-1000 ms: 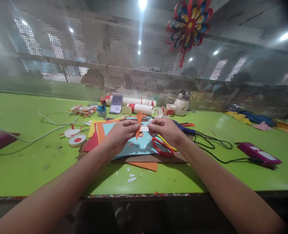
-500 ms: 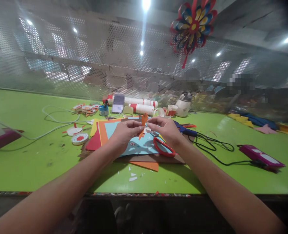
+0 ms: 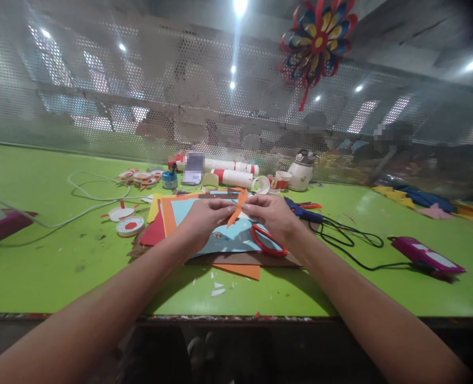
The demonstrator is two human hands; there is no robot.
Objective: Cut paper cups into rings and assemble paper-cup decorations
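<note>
Between my fingertips is a small cut piece of orange paper (image 3: 238, 207), narrow and pointed at its lower end. My left hand (image 3: 207, 221) pinches it from the left, and my right hand (image 3: 274, 213) pinches it from the right. Below both hands lies a stack of coloured sheets, with a light blue sheet (image 3: 228, 244) on top and a red one (image 3: 154, 230) at the left. Red-handled scissors (image 3: 268, 242) rest on the blue sheet beside my right hand, their blades partly hidden.
White paper discs (image 3: 130, 226) lie at the left. Toward the back stand a blue glue pot (image 3: 169, 180), paper cups (image 3: 232, 178) and a white kettle-like bottle (image 3: 301, 172). Right of the sheets are a blue glue gun (image 3: 306, 212), black cables and a purple power strip (image 3: 428, 256).
The orange paper has turned between my fingers, so that it leans further to the right and shows more of its face. Both hands stay in nearly the same place.
</note>
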